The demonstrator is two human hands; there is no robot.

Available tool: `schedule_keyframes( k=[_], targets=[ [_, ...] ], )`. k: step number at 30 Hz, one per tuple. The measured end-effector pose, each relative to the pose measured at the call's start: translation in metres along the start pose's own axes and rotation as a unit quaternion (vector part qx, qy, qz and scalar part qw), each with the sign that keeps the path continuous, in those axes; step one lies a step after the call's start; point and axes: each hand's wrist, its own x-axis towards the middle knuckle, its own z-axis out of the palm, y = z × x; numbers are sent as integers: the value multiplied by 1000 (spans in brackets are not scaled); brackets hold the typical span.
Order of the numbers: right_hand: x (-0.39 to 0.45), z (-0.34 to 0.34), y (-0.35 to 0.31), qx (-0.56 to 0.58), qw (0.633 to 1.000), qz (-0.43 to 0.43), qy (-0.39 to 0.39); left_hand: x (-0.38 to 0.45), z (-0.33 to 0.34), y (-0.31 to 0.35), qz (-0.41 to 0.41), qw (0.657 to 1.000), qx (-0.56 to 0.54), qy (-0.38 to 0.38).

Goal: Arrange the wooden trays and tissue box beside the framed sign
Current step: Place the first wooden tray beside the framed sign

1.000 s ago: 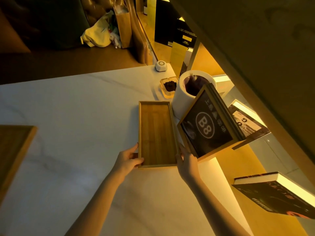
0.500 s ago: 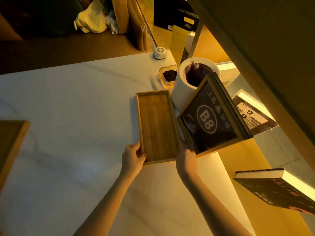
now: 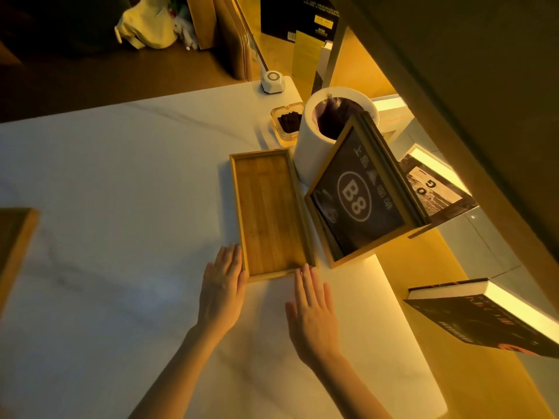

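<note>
Bamboo-toned and long, the wooden tray (image 3: pixel 270 214) lies flat on the white marbled tabletop (image 3: pixel 106 207), just left of the framed sign (image 3: pixel 360 196) marked "B8", their edges close together. The left hand (image 3: pixel 222 285) lies flat at the tray's near left corner, fingers straight and touching its rim, grip released. The right hand (image 3: pixel 313 309) is spread flat near the tray's near right corner, fingertips at the rim, grasping nothing. Behind the sign stands a white cylindrical bin (image 3: pixel 314 140) with a dark liner, and beside it a glass ashtray (image 3: pixel 286 122). A second wooden tray (image 3: pixel 15 246) shows partly at the left edge, well apart.
</note>
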Motion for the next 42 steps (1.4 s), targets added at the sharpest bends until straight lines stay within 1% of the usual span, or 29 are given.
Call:
schedule_keyframes(
  k=[8, 17, 27, 36, 39, 42],
  targets=[
    [-1, -4, 12, 16, 998, -4, 63, -3, 8, 7, -5, 999, -5, -33],
    [-1, -5, 24, 38, 995, -14, 88, -6, 13, 18, -16, 999, -12, -43],
    [-1, -4, 35, 58, 995, -26, 83, -9, 12, 26, -29, 999, -19, -36],
    [0, -6, 33, 41, 997, -19, 67, -9, 11, 22, -16, 998, 18, -55],
    [-1, -9, 27, 12, 997, -11, 69, -7, 7, 19, -7, 997, 31, -77],
    [3, -18, 17, -14, 998, 16, 60, -3, -3, 17, 2, 992, 24, -122]
  ],
)
